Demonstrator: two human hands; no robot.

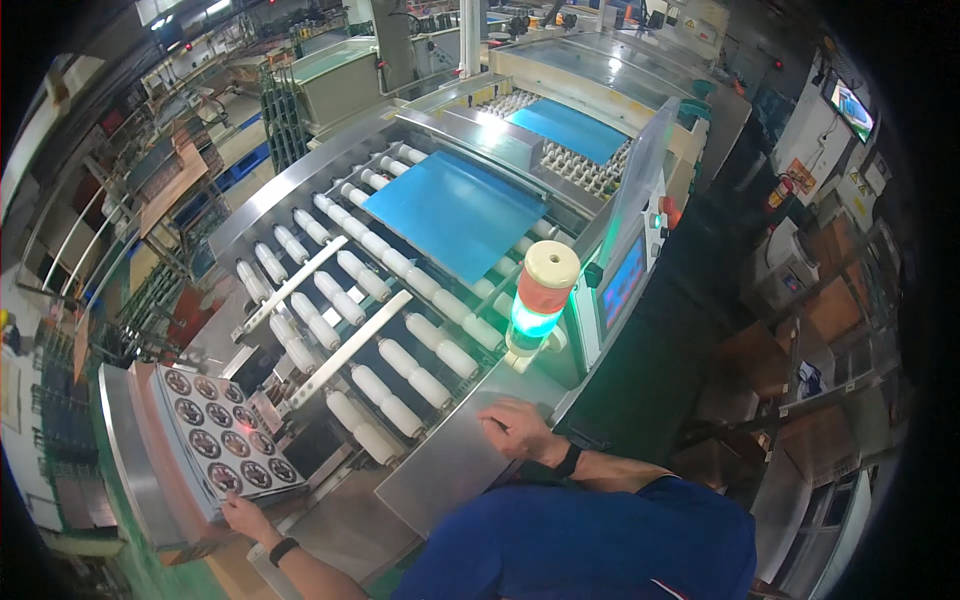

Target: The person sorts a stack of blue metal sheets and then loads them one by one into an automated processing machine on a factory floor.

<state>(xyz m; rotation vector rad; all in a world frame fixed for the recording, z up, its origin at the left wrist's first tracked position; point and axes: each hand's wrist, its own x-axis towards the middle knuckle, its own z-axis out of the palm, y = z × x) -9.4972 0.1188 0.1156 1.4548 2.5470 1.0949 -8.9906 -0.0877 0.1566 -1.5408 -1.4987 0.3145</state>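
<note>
At the lower left, a flat pale panel (210, 440) with rows of dark round patterns lies on top of a stack. My left hand (248, 517) is at its near corner, with the fingertips closed on the edge; the undersides of the fingers are hidden. My right hand (515, 428) rests by the metal side plate (450, 460) of the roller machine, fingers loosely curled and nothing visible in them. A blue sheet (460, 210) lies flat on the white rollers (385, 385), well beyond both hands.
A signal lamp (540, 300), lit green, stands beyond my right hand, beside a control screen (624, 280). Two white bars (350, 345) lie between the rollers. Another blue sheet (570, 128) is farther along the conveyor. Shelves with brown boards (835, 310) stand at right.
</note>
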